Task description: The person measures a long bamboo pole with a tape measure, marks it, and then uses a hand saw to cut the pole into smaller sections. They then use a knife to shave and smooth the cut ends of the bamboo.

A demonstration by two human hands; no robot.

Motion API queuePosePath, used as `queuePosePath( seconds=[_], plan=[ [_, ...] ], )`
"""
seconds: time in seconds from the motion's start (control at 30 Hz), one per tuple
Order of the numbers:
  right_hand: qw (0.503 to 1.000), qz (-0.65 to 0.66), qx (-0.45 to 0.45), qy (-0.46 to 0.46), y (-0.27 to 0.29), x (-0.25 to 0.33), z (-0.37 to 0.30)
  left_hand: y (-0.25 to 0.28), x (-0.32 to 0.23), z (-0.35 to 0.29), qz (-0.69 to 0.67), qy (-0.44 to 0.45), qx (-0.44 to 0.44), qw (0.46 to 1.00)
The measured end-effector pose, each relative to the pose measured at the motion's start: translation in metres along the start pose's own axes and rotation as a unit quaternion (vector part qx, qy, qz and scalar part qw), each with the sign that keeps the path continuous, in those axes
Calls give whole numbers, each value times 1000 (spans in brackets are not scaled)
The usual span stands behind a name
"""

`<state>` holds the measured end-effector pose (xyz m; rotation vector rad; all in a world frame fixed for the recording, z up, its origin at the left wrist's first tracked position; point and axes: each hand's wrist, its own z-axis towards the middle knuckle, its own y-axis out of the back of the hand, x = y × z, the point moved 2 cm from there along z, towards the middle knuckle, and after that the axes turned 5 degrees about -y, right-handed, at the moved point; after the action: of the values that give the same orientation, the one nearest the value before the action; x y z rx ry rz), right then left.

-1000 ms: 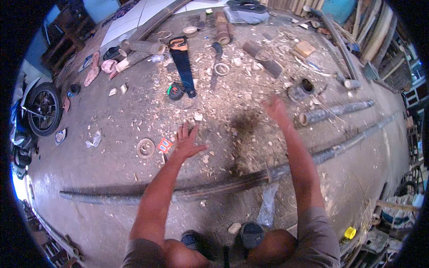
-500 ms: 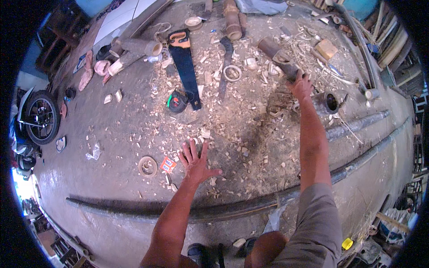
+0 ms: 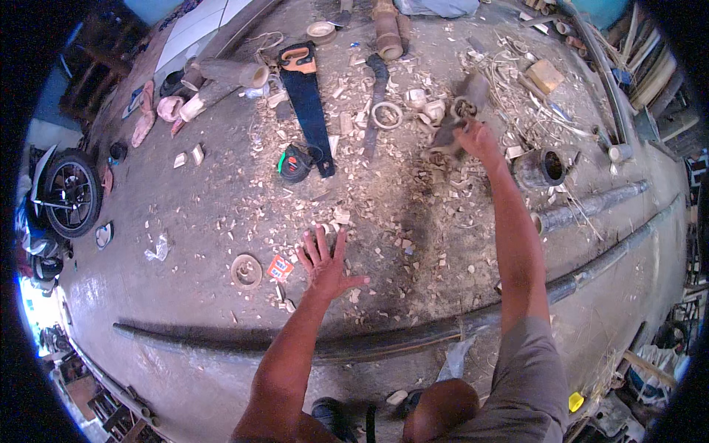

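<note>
My left hand (image 3: 325,273) rests with fingers spread over the chip-strewn floor, holding nothing. Beside it lie a pale bamboo ring (image 3: 246,272) and a small orange-and-white packet (image 3: 280,268). Farther right, my right hand (image 3: 480,140) is closed round a brown, rough-ended bamboo piece (image 3: 446,137), smeared by motion; the fingers partly hide it. Just beyond that, a blurred bamboo tube (image 3: 476,87) shows its open end. A short, wide bamboo tube (image 3: 528,171) lies right of my right hand. Beyond my left hand are a handsaw (image 3: 306,111) and a tape measure (image 3: 295,164).
Wood chips surround both hands. A long dark pole (image 3: 384,347) crosses the floor near my feet, and a shorter bamboo pole (image 3: 591,207) lies to the right. At the far right is a wooden block (image 3: 545,76). A motorbike wheel (image 3: 72,193) stands at the left.
My right hand has shifted slightly left and nearer, moving the brown bamboo piece. The tube beyond it has swung right, and the rough stump has left its place. My left hand stays put.
</note>
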<state>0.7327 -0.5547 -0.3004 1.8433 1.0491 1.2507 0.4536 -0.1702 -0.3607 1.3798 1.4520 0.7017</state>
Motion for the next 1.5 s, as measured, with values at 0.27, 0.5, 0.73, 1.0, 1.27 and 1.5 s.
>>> queuePosePath(
  seconds=[0.27,0.5,0.73,1.0,1.27,1.5],
  plan=[
    [929,-333,-109,118,-27,16,-39,1,-2,2,-7,-1,3,1000],
    [861,-449,-159,180,-24,-4,-16,-1,-13,9,3,-1,0,1000],
    [903,-385,-105,159,-33,-12,-110,-16,5,7,22,-16,-24,999],
    [992,-96,-69,-51,10,-7,-328,-3,22,9,-14,-22,20,999],
    [973,190,61,-119,-72,-110,-634,0,-7,-148,-53,-187,45,980],
    [984,-13,111,-139,-167,-130,-693,-16,-3,-183,5,-208,53,977]
  ],
)
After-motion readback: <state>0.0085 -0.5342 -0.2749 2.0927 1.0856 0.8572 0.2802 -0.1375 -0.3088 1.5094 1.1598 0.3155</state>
